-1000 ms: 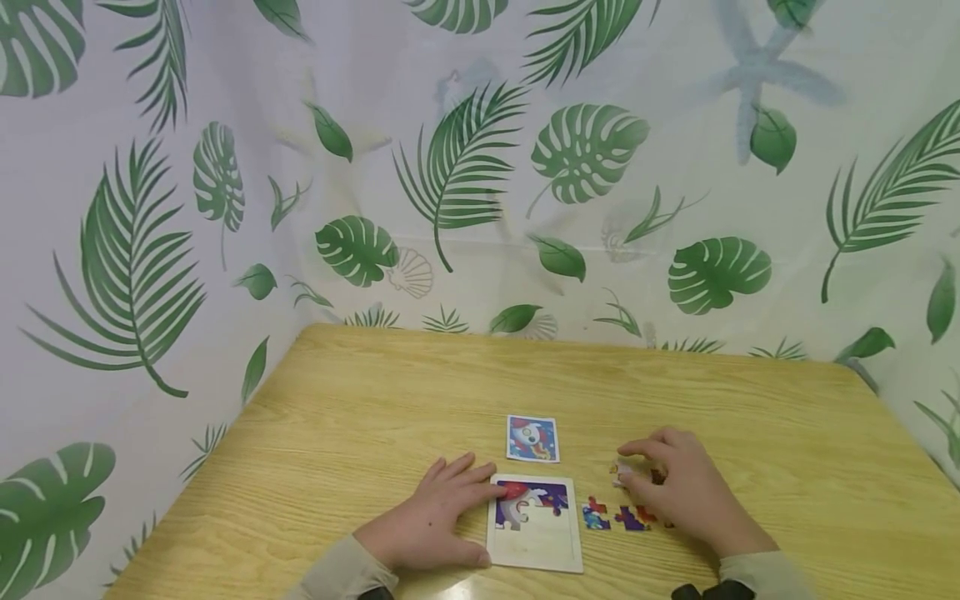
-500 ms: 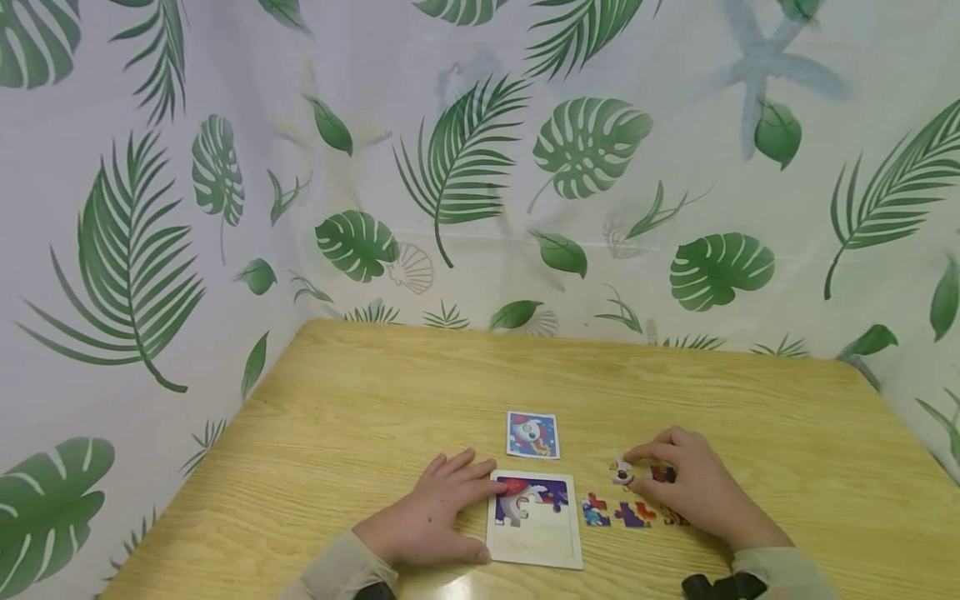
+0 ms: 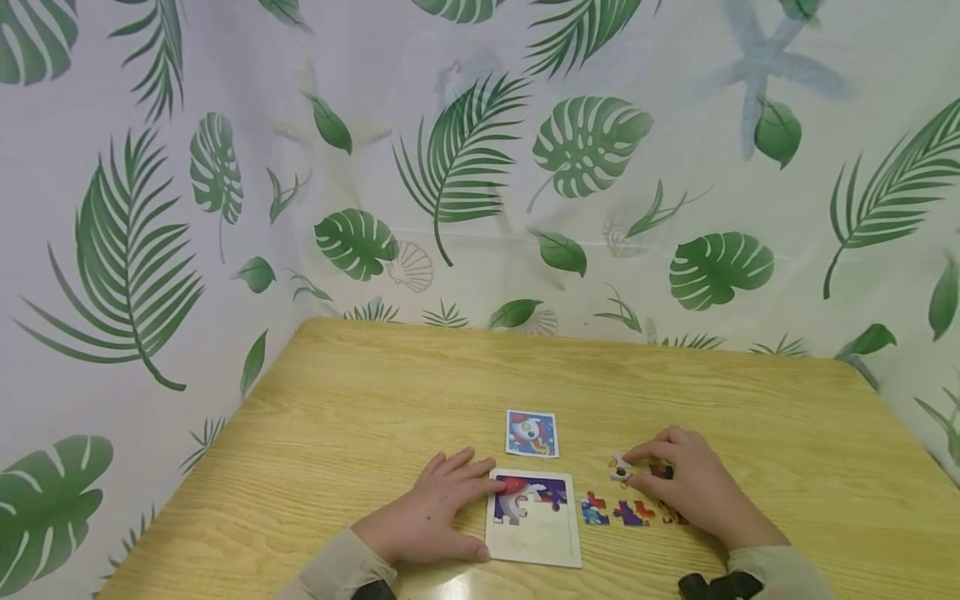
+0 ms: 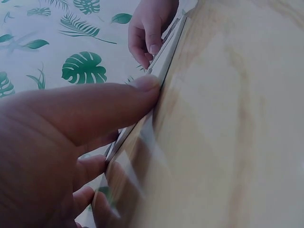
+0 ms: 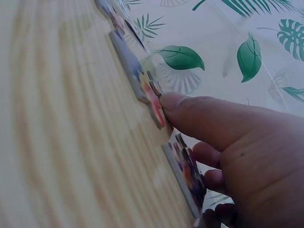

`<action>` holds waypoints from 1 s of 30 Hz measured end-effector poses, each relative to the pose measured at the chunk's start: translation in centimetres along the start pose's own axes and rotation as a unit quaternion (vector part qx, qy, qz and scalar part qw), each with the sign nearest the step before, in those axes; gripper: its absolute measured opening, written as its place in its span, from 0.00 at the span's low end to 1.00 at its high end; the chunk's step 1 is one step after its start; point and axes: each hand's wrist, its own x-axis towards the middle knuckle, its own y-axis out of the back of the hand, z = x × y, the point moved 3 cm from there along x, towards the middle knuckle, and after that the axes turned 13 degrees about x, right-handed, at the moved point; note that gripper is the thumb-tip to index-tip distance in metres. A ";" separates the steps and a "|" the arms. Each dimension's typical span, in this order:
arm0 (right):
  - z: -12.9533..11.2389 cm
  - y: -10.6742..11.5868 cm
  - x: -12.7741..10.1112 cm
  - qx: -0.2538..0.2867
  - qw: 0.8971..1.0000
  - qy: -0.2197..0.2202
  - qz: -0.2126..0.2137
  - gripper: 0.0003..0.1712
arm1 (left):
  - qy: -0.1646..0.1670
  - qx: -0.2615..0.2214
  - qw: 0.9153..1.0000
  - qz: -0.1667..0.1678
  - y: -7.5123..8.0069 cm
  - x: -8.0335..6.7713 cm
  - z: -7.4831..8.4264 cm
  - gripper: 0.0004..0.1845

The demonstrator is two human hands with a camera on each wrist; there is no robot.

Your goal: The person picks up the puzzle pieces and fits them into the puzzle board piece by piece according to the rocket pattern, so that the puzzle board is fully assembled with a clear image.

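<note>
Fingers of right hand (image 3: 686, 492) curled, pinching a small whitish puzzle piece (image 3: 619, 471) at the fingertips, just above the wooden table (image 3: 360, 417). Left hand (image 3: 427, 521) lies flat, fingers straight, tips pressing on left edge of puzzle tray (image 3: 534, 518); tray's upper rows filled, lower part bare. Loose pieces (image 3: 618, 512) lie in a row just right of tray, beside right hand. Reference card (image 3: 532, 433) with rocket picture lies just beyond tray.

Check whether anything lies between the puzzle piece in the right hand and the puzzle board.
Nothing visible blocks it. The right hand pinches the piece just right of the board; bare table lies between. The loose pieces sit nearer the person, and the left hand holds the board's far side.
</note>
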 end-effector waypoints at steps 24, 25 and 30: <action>-0.6 -0.5 0.2 0.001 0.999 0.015 0.032 0.14 | -0.008 0.006 1.000 -0.002 0.3 0.1 0.3 0.41; -0.8 -0.6 0.3 0.004 0.999 0.017 0.036 0.14 | -0.008 0.006 1.000 -0.002 0.3 0.1 0.3 0.41; -2.4 -1.3 0.6 0.029 0.998 0.032 0.036 0.12 | 0.001 -0.005 1.000 -0.006 0.2 0.0 0.2 0.41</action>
